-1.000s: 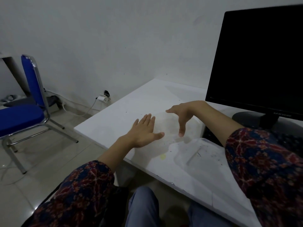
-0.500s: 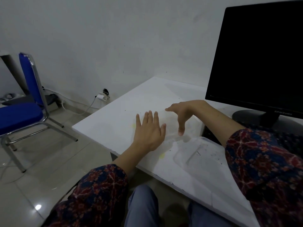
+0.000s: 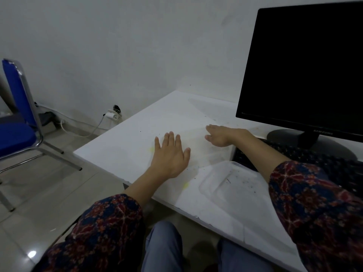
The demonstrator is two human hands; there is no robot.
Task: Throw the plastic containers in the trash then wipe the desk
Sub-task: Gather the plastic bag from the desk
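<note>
A clear plastic container (image 3: 206,157) stands on the white desk (image 3: 125,142), faint against it. My left hand (image 3: 170,157) lies flat with straight fingers on its near left part. My right hand (image 3: 222,136) rests on its far right side, fingers stretched out to the left. A second clear plastic piece, a shallow lid or tray (image 3: 231,185) with dark specks, lies to the near right of it, under my right forearm. Small yellow stains (image 3: 185,185) mark the desk near the front edge.
A black monitor (image 3: 306,65) on a round stand fills the right side, with a black keyboard (image 3: 294,154) in front of it. A blue chair (image 3: 17,122) stands on the tiled floor at left. A charger and cable (image 3: 111,115) hang at the wall socket.
My left hand slid forward and turned, fingers now pointing away from me. My right hand dropped from a raised, curled pose to lie low with fingers stretched left.
</note>
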